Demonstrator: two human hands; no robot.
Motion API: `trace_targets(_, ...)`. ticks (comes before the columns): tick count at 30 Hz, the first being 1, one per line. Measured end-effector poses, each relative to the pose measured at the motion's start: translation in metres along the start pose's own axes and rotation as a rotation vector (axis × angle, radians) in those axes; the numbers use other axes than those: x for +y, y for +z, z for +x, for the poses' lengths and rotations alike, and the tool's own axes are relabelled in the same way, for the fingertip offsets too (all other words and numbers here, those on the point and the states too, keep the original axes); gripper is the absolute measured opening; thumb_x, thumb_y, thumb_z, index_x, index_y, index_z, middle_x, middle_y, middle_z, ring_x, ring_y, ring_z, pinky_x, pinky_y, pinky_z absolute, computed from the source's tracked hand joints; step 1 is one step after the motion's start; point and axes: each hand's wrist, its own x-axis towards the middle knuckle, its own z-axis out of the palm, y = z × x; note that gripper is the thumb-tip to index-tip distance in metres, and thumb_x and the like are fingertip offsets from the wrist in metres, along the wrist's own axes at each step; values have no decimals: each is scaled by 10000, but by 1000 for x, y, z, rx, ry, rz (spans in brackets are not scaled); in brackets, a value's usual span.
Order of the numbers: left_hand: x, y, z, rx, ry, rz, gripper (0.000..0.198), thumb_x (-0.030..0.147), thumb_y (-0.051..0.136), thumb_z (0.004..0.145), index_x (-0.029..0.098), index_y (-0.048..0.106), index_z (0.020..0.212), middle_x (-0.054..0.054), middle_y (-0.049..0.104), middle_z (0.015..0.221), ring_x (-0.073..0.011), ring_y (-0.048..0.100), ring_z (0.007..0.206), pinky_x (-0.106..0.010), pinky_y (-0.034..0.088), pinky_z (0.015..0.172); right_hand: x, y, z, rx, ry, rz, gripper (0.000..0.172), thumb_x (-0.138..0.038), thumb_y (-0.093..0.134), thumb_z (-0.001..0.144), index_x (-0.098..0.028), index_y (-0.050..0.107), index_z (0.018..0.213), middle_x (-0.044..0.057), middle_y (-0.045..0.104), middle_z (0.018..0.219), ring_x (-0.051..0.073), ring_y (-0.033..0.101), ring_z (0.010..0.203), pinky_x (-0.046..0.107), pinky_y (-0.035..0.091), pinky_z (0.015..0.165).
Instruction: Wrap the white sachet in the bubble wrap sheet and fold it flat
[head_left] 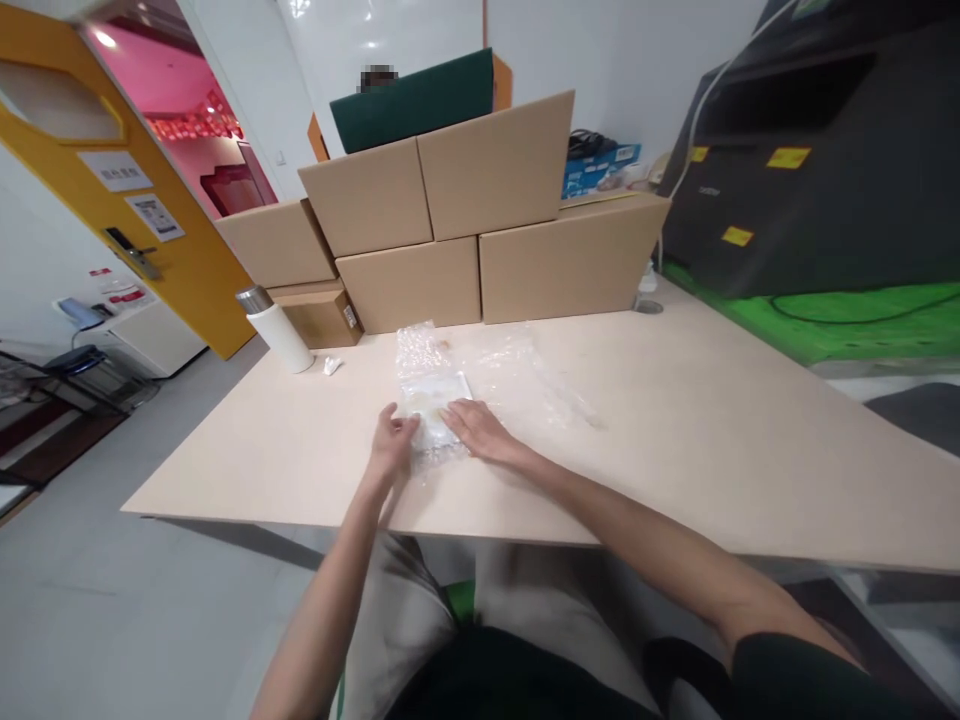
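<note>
A strip of clear bubble wrap [421, 362] lies on the pale wooden table [675, 430], wrapped about a flat whitish item [435, 395]. My left hand [391, 442] rests at the left near edge of the wrap, fingers curled against it. My right hand [480, 428] lies flat on the wrap's near right part, fingers stretched out and pressing down. A second sheet of clear plastic film [525, 375] spreads on the table just right of my hands.
Several cardboard boxes [480, 220] are stacked along the table's far side. A white bottle with a metal cap [276, 330] stands at the far left, a small white scrap [331, 366] beside it. A yellow door [127, 190] is at left, a dark machine [817, 150] at right.
</note>
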Motion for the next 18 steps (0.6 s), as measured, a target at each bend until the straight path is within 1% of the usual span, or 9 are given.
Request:
trace_targets(2,5,-4,0,-31,-11,-227,705,450,602,875,106,369,1445,-146,644,1085,-215,664,926,-331,522,797,-1,-5,-2,7,53,90,519,-539,253,1022,-196,623,899,77,664,957,214,595,989,374,398,966)
trace_targets(5,27,6,-8,-15,140,-333,639,517,557,901,147,406,1399,-139,636,1152,-199,643,989,-309,515,818,2,-16,-6,49,174,382,529,-655,357,954,-230,671,980,66,690,1036,241,618,1003,377,438,923)
trace_targets(7,44,23,-14,-56,240,-349,539,536,481,938,175,467,1337,-138,619,1245,-202,623,1068,-328,506,884,8,-24,-9,88,231,665,505,-675,454,903,-247,683,1045,62,700,1098,244,631,1016,362,467,893)
trace_targets(9,57,47,-17,-158,343,-332,463,510,418,967,181,535,1271,-125,614,1292,-214,606,1130,-359,485,956,18,-31,-16,123,273,915,505,-666,519,867,-229,687,1056,69,715,1072,236,648,967,344,492,845)
trace_targets(11,64,72,-16,-264,434,-265,415,441,423,964,185,585,1247,-106,627,1297,-234,587,1183,-388,453,1019,30,-42,-25,160,317,1004,515,-650,511,865,-191,694,1008,80,725,974,232,654,874,341,504,781)
trace_targets(12,65,84,-14,-299,467,-201,402,400,443,950,192,599,1257,-95,631,1305,-247,571,1213,-404,430,1050,38,-49,-31,186,338,964,501,-625,493,877,-179,697,979,81,725,931,233,651,844,344,504,762)
trace_targets(14,65,106,-13,-340,518,1,408,331,473,922,232,613,1293,-64,605,1373,-278,517,1284,-455,364,1109,54,-66,-44,260,340,725,409,-516,480,895,-173,702,908,81,721,899,243,644,854,361,497,789)
trace_targets(16,64,124,-14,-379,554,257,424,314,474,920,272,617,1317,-37,540,1463,-324,434,1356,-526,294,1135,71,-83,-55,358,293,361,260,-350,514,862,-174,705,861,97,720,967,262,630,973,387,462,913)
trace_targets(18,61,137,-19,-410,591,472,438,329,469,929,269,607,1340,-43,473,1524,-370,361,1398,-577,252,1130,85,-97,-58,451,279,71,211,-242,517,825,-169,705,891,124,708,1075,273,594,1101,407,396,1023)
